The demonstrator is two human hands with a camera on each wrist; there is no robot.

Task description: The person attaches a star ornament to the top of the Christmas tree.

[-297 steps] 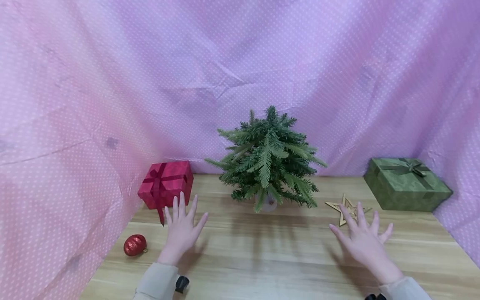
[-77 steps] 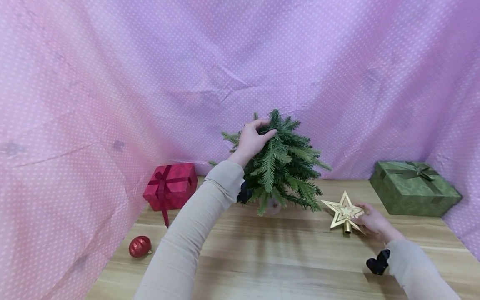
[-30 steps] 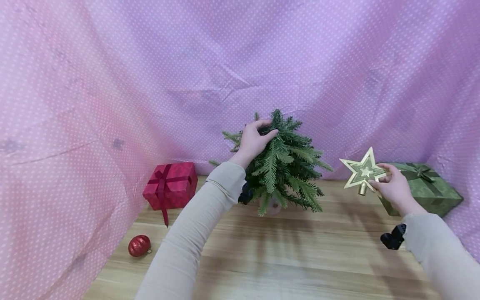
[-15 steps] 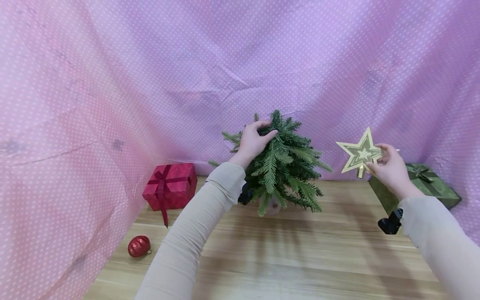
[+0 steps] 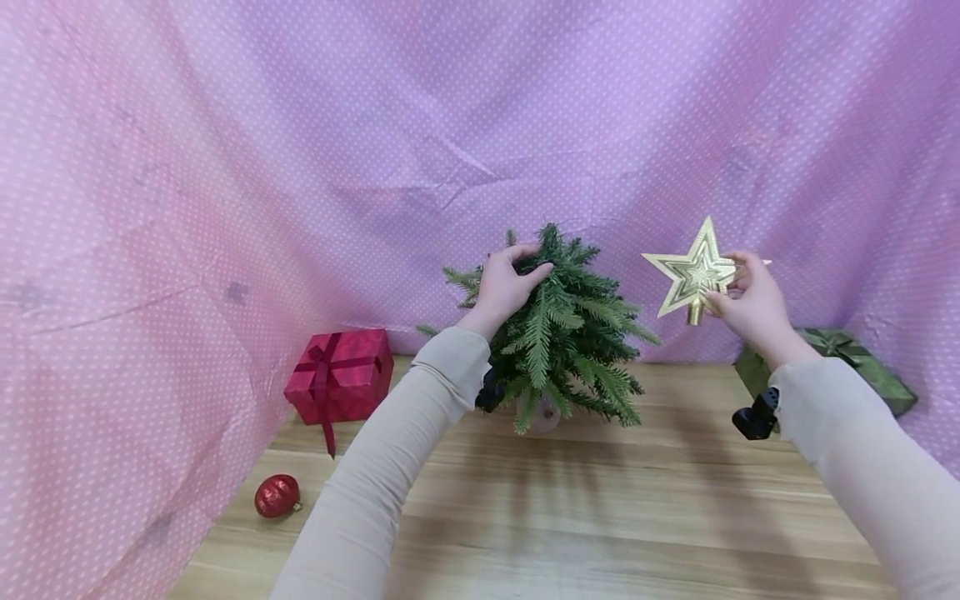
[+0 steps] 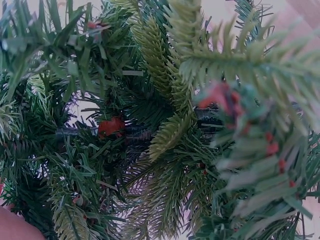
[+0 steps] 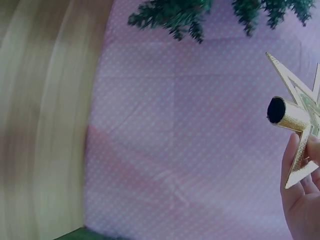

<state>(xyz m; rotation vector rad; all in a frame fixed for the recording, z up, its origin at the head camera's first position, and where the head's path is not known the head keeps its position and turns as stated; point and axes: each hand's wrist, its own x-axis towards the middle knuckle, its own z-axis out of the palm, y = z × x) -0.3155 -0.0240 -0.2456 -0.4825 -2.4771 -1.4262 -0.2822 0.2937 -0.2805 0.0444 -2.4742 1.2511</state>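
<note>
Down by the left elbow, red bauble (image 5: 276,495) idle on counter (image 5: 600,517). Farther out, left hand (image 5: 506,283) clutching tree (image 5: 558,333) near its tip, likely steadying it. Right hand (image 5: 750,302) pinching gold star (image 5: 693,271), socket downward, level with treetop, well apart.

The star (image 5: 693,271) pinched in the right hand (image 5: 750,302) looks like glossy gold plastic with a shiny tube socket. The tree (image 5: 558,321) under the left hand (image 5: 504,285) has matt plastic needles. Below lies smooth wood-grain table (image 5: 600,517); behind, dotted matt cloth (image 5: 300,167).
</note>
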